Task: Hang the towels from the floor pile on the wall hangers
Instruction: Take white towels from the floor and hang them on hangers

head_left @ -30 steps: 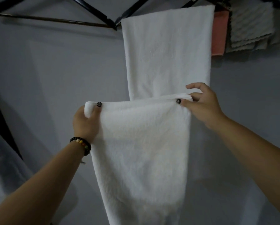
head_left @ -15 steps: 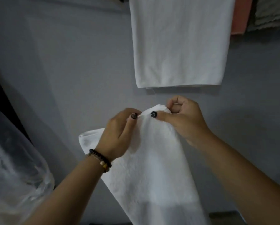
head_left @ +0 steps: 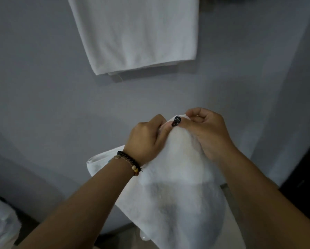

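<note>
- Our left hand and right hand meet, both pinching one top corner of a soft white terry towel.
- That towel droops below a folded white towel hanging on the grey wall.

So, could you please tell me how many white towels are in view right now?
2. One white towel hangs flat against the wall at the top. The other towel is pinched at its top edge by the left hand and right hand. More may lie outside the frame.
</note>
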The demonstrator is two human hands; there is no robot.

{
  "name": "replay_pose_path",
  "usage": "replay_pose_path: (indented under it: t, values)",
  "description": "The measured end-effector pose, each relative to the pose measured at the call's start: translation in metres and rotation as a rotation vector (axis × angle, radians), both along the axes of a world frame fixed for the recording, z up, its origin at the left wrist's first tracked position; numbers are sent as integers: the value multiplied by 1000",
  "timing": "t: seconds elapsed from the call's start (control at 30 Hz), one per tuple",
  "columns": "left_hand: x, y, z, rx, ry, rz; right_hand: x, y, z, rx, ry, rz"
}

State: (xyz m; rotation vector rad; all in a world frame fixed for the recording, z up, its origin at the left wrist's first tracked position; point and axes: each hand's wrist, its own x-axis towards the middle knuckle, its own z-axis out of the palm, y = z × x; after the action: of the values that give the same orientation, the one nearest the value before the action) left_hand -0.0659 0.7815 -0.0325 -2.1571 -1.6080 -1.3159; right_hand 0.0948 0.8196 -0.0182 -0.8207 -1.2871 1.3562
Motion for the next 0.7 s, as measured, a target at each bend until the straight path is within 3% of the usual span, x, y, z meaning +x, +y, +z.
replay_pose_path:
  t: [0.13, 0.27, 0.4, 0.57, 0.7]
  values:
    - [16, 15, -3, 67, 48, -80, 24, 7, -20, -31, 109, 85]
    - [12, 18, 9, 122, 68, -99, 25, 6, -37, 81, -251, 154]
    - [-6, 12, 26, 19, 123, -86, 4, 2, -34, 208, -222, 36]
    - [-55, -19, 36, -250, 319, 188, -24, 6, -16, 345, -200, -11]
    - [-104, -55, 7, -387, 299, 411, -38, 14, -13, 394, -193, -35]
